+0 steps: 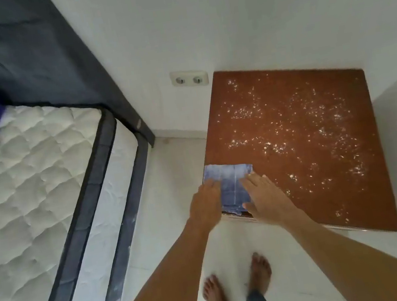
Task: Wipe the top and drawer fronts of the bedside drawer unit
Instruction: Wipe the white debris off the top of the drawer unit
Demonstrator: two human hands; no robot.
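The bedside drawer unit's brown top (331, 207) fills the right of the view and is scattered with white powdery specks (292, 125). A folded blue cloth (231, 181) lies flat on its near left corner, slightly overhanging the front edge. My left hand (207, 205) rests on the cloth's left side with fingers flat. My right hand (264, 194) presses on the cloth's right side, fingers spread. The drawer fronts are hidden below the top.
A bare white quilted mattress (29, 190) with a dark edge lies at the left. A dark curtain (34, 59) hangs behind it. A double wall socket (189, 79) sits left of the unit. My bare feet (240, 287) stand on the white tile floor.
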